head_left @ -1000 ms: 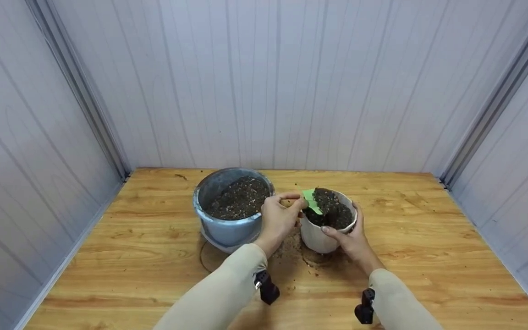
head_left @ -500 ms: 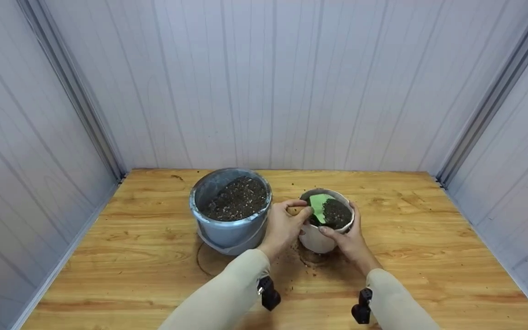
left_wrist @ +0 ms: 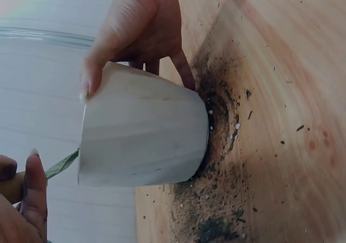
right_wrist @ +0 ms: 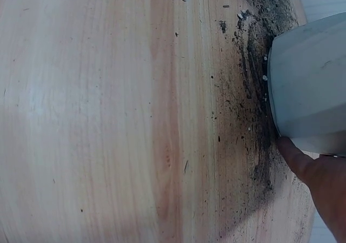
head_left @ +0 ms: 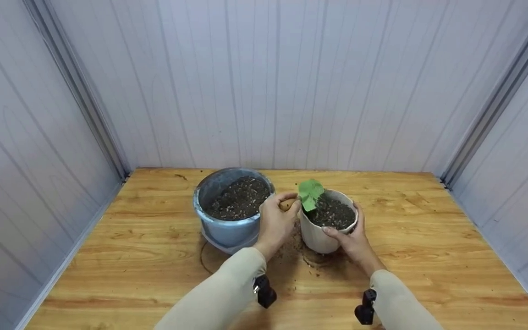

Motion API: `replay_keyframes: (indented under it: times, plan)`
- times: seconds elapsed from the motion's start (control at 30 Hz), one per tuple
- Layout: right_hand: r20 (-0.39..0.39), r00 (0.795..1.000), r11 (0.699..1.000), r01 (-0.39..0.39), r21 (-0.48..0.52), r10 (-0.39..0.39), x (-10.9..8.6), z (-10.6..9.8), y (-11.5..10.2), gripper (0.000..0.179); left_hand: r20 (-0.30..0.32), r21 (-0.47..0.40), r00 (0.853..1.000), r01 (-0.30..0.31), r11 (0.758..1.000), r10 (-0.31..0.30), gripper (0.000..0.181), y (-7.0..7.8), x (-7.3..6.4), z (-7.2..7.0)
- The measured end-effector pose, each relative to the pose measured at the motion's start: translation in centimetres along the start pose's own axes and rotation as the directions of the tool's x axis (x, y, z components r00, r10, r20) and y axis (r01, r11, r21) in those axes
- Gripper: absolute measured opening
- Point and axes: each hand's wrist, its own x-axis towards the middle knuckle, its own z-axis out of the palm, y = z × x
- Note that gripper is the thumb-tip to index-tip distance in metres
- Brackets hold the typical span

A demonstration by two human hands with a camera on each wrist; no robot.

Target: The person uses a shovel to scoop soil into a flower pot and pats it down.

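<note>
My left hand grips the wooden handle of a small trowel with a green blade. The blade stands over the left rim of a white pot filled with dark soil. In the left wrist view, the blade's lower end passes behind the pot's rim. My right hand holds the white pot from the right, its thumb at the rim and its fingers around the side. A larger blue-grey pot with soil stands left of my left hand.
Spilled soil lies on the wooden table around the white pot's base. A thin dark ring shows at the blue-grey pot's foot. Pale panel walls close off the back and both sides.
The trowel dipped into the white pot's soil, then came back up to the left rim with its blade turned. The right hand keeps its hold on the pot.
</note>
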Motion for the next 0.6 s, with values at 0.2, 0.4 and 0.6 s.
replay_keyframes:
  times: [0.2, 0.4, 0.6]
  plan:
    - [-0.009, 1.0, 1.0, -0.002, 0.012, 0.002, -0.1, -0.2, -0.2, 0.111, -0.03, 0.056, 0.997, -0.076, 0.996, 0.077, 0.015, 0.7, 0.3, -1.2]
    - [0.006, 1.0, 1.0, -0.01, -0.01, 0.01, 0.3, -0.6, -0.4, 0.109, 0.015, -0.054, 1.0, 0.011, 0.999, -0.01, 0.015, 1.1, 1.8, -4.1]
    - [0.003, 1.0, 0.999, -0.02, -0.04, 0.02, 0.1, -1.0, -0.2, 0.108, 0.029, -0.043, 1.0, -0.003, 0.999, 0.004, 0.015, 0.7, 3.5, -7.5]
